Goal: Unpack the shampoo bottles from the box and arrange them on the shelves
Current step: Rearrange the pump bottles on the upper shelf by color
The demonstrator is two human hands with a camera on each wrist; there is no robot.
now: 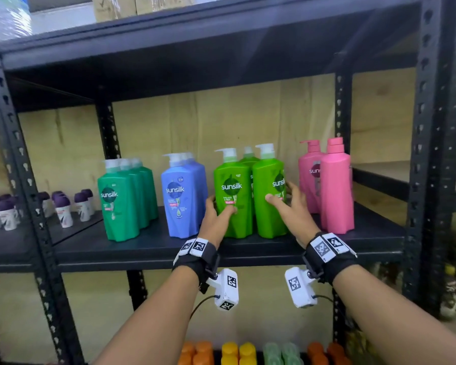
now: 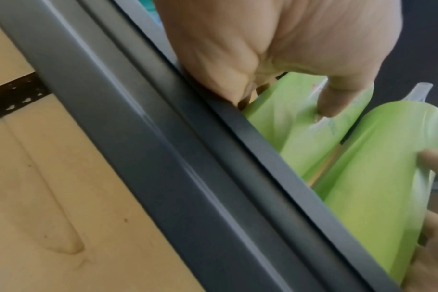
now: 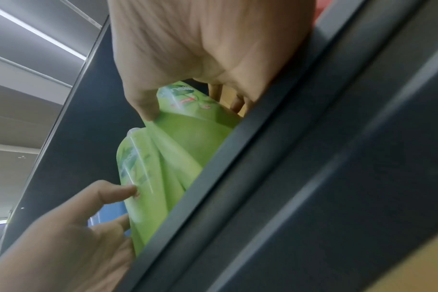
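- The person's left hand [image 1: 216, 217] grasps the left light-green shampoo bottle [image 1: 232, 196] at its lower front, thumb on the label and fingers round its left side.
- The right hand [image 1: 290, 206] grasps the right light-green bottle [image 1: 269, 198], thumb across the front and fingers wrapped round its right side.
- Both bottles stand upright, side by side and touching, near the front edge of the dark metal shelf [image 1: 153, 248]; a third light-green bottle [image 1: 248, 155] stands behind them.
- To the left stand the blue bottles [image 1: 182, 196], and further left the dark-green bottles [image 1: 121, 204].
- Just beside the right hand stand two pink bottles [image 1: 336, 188].
- Small purple-capped bottles [image 1: 63, 209] sit on the neighbouring shelf to the left.
- Orange and yellow caps [image 1: 221, 351] show on the level below.
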